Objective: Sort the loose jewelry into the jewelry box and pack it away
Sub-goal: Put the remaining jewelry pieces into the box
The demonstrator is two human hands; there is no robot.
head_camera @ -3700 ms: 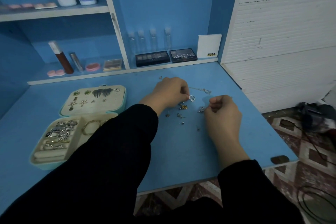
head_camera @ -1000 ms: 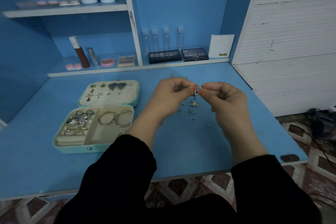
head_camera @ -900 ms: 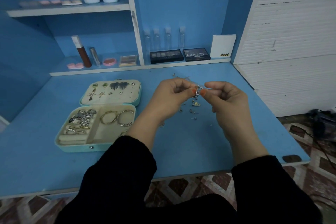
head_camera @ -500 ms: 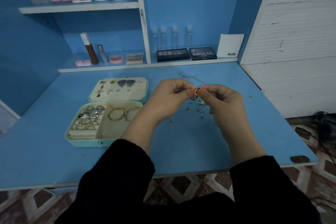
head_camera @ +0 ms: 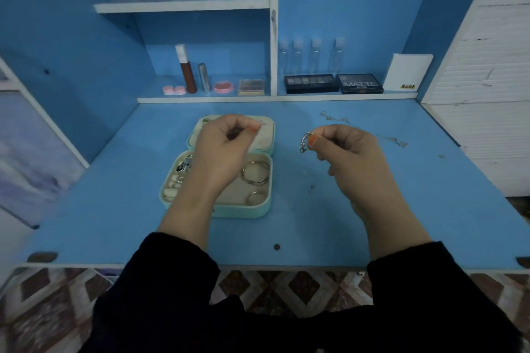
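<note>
The mint jewelry box (head_camera: 243, 213) lies open on the blue desk, its lid panel (head_camera: 268, 140) flat behind it. Rings (head_camera: 183, 166) fill the left compartment and gold hoops (head_camera: 255, 172) lie in the right one. My left hand (head_camera: 223, 149) hovers over the lid, thumb and forefinger pinched on a tiny silver piece (head_camera: 262, 122) that is barely visible. My right hand (head_camera: 350, 152) is raised to the right of the box and pinches a dangling silver earring (head_camera: 304, 144). Small loose bits (head_camera: 311, 188) remain on the desk below it.
Two thin chains lie on the desk, one at the back (head_camera: 335, 117) and one at the right (head_camera: 398, 142). Makeup palettes (head_camera: 311, 83), small bottles (head_camera: 315, 51) and cosmetics stand on the shelf behind. The desk's front edge (head_camera: 275, 266) is near my sleeves.
My hands have parted from the piece they held together. The left hand moved left over the box lid while the right hand kept the silver earring. The view shifted so the box sits nearer the middle.
</note>
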